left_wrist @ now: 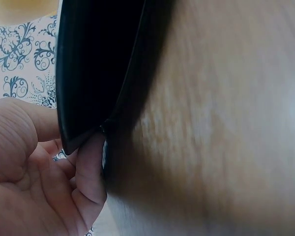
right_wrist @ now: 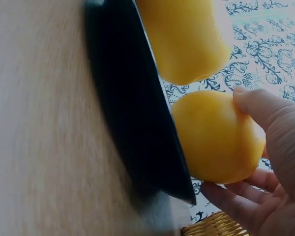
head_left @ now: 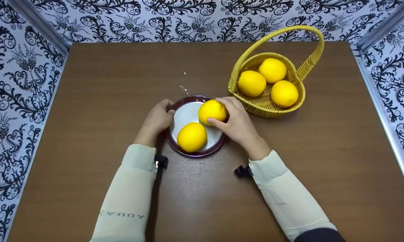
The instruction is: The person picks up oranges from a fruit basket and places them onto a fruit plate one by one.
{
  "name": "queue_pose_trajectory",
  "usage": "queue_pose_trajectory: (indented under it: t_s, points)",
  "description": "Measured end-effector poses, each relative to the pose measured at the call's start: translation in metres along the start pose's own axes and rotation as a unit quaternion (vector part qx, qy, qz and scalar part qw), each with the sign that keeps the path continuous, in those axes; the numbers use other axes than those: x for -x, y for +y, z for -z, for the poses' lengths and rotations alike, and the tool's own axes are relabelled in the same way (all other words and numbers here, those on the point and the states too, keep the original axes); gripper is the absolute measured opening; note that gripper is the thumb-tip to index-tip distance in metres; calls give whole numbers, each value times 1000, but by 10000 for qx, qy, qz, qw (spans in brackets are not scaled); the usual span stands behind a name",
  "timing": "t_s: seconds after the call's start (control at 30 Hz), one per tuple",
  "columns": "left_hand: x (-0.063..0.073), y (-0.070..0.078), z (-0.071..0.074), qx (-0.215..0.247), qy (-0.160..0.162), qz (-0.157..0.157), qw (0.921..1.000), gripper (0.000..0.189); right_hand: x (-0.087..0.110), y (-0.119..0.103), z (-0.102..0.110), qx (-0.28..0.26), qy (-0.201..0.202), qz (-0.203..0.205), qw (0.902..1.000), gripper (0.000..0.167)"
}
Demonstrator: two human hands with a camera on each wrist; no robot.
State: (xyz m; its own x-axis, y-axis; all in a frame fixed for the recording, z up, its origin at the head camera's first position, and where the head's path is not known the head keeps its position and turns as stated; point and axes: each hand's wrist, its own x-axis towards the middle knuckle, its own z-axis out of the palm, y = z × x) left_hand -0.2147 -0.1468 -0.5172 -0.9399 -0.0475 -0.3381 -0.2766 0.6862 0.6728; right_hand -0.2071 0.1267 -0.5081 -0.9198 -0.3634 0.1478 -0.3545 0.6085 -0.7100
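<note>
A plate [head_left: 185, 117] with a white middle and a dark maroon rim sits on the table, two round yellow fruits on it. My left hand [head_left: 158, 117] pinches its left rim; in the left wrist view the thumb lies on one side of the dark rim [left_wrist: 96, 64] and the curled fingers [left_wrist: 91, 169] on the other. At the plate's far right, my right hand [head_left: 237, 121] grips one yellow fruit [head_left: 211, 111] between thumb and fingers. The right wrist view shows this held fruit [right_wrist: 219, 137] against the plate's inner side. The second yellow fruit [head_left: 192, 137] rests nearer, toward the front.
A yellow wicker basket [head_left: 267, 112] with a tall arched handle stands just beyond my right hand, holding three similar yellow fruits. Small pale specks [head_left: 184, 89] lie behind the plate on the brown table [head_left: 121, 74]. Patterned panels [head_left: 195, 23] border the table's back and sides.
</note>
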Motion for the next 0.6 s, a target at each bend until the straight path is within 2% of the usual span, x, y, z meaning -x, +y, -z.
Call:
queue_pose_trajectory:
  t_s: [0.27,0.6]
  points:
    - [1,0,0,8,-26,26,10000,26,0,-1,9,48,-422,-174,9989,67]
    - [0,1,0,26,-36,40,10000,25,0,0,-4,-630,-155,-221,9976,67]
